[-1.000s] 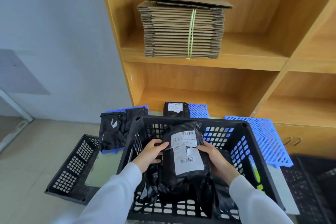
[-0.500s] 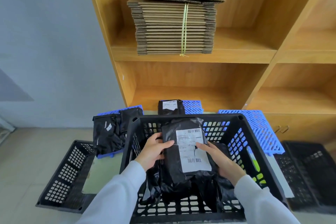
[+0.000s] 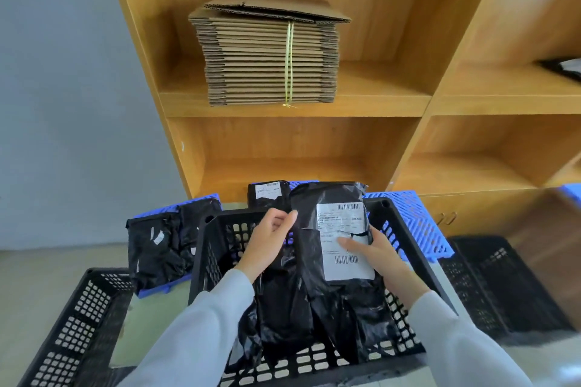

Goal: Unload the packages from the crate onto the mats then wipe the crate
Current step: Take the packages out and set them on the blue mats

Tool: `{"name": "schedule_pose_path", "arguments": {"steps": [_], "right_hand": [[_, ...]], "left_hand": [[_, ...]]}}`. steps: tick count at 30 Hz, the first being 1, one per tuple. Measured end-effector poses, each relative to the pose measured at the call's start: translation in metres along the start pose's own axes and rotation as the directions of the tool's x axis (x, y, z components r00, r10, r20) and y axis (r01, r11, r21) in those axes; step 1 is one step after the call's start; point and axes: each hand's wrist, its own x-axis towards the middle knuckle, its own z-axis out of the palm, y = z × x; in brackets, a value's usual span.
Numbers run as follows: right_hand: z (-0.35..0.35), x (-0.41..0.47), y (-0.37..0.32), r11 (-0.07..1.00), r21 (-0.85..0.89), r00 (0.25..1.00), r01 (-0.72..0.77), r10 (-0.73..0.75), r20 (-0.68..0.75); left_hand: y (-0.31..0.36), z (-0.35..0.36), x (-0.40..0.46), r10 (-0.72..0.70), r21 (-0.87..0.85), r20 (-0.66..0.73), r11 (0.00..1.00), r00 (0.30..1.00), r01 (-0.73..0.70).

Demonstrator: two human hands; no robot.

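Both hands hold one black package (image 3: 327,229) upright above the black crate (image 3: 217,261). Left hand (image 3: 270,239) pinches its left edge with thumb and fingers closed; right hand (image 3: 371,251) grips the right side, its thumb lying across the white label (image 3: 342,242). More black packages (image 3: 295,308) lie inside the crate under the forearms.

Black labelled package (image 3: 330,229) held upright above the black slotted crate (image 3: 217,248).
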Motion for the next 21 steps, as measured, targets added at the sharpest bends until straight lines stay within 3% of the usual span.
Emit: {"name": "schedule_pose_path", "arguments": {"steps": [4, 12, 21], "right_hand": [[-0.035, 0.016, -0.012, 0.999, -0.016, 0.997, 0.041, -0.042, -0.057], [-0.119, 0.064, -0.038, 0.998, 0.029, 0.992, 0.056, -0.052, -0.116], [-0.211, 0.125, -0.056, 0.998, -0.019, 0.989, 0.063, -0.065, -0.131]], "left_hand": [[0.008, 0.017, 0.024, 0.133, 0.205, -0.014, 0.97, 0.991, -0.127], [0.024, 0.079, 0.081, 0.201, 0.41, 0.028, 0.891, 0.979, -0.195], [0.03, 0.158, 0.155, 0.186, 0.533, -0.04, 0.835, 0.982, -0.137]]}}
